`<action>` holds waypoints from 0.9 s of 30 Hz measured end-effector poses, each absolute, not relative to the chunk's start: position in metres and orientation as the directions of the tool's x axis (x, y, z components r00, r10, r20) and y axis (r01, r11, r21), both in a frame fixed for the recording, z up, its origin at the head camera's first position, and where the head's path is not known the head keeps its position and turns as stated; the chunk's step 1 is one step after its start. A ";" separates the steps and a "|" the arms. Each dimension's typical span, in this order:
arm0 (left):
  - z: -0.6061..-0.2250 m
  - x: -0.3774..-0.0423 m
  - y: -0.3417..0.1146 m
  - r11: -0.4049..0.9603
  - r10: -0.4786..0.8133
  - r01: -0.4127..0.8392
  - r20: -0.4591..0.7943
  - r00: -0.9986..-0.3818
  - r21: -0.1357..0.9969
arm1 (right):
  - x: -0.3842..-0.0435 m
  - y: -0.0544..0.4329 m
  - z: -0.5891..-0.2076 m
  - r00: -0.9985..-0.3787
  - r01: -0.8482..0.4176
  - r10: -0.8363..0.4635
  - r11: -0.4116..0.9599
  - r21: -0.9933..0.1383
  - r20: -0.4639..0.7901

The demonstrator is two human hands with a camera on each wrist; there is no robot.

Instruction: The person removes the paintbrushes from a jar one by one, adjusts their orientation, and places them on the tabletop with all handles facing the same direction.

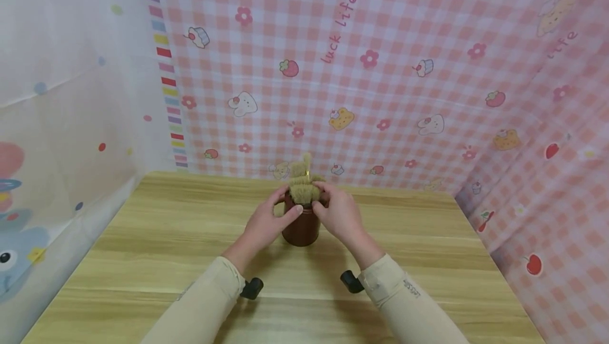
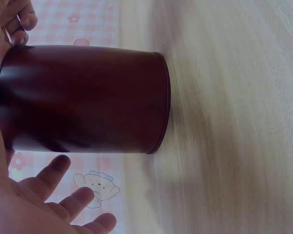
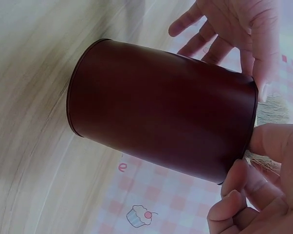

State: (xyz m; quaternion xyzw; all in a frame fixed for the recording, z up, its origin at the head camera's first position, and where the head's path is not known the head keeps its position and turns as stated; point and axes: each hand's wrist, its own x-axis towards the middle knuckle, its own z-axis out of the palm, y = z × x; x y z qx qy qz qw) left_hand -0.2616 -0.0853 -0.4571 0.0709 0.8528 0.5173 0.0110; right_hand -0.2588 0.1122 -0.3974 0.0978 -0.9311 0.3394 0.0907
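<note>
A dark red-brown cylindrical container [image 1: 301, 228] stands upright on the table, with a tan bristly bundle [image 1: 304, 192] sticking out of its top. My left hand [image 1: 266, 221] is at the rim's left side, thumb at the front edge and forefinger along the side. Its other fingers [image 2: 81, 200] spread loosely beside the wall in the left wrist view. On the right, my right hand [image 1: 341, 214] pinches the bundle's right part just above the rim, thumb in front; some of its fingers [image 3: 234, 178] are curled near the edge. Inside the container is hidden.
The wood-grain table [image 1: 190, 249] extends around the container. Behind it hangs a pink checked cloth [image 1: 404, 148] with printed figures, and a pale printed cloth [image 1: 95, 122] hangs at the left. Black wrist-worn pieces [image 1: 252, 288] sit by both sleeves, over the table.
</note>
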 end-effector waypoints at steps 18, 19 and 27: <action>-0.455 -0.259 -0.084 0.439 0.129 0.088 0.034 -0.991 0.894 | -0.262 0.110 -0.392 -0.972 -0.212 -0.111 0.792 -0.572 0.206; -0.456 -0.259 -0.084 0.438 0.129 0.089 0.035 -0.991 0.895 | -0.262 0.110 -0.392 -0.970 -0.217 -0.109 0.791 -0.572 0.218; -0.456 -0.258 -0.085 0.432 0.134 0.095 0.040 -0.990 0.897 | -0.259 0.113 -0.385 -0.949 -0.267 -0.104 0.771 -0.579 0.299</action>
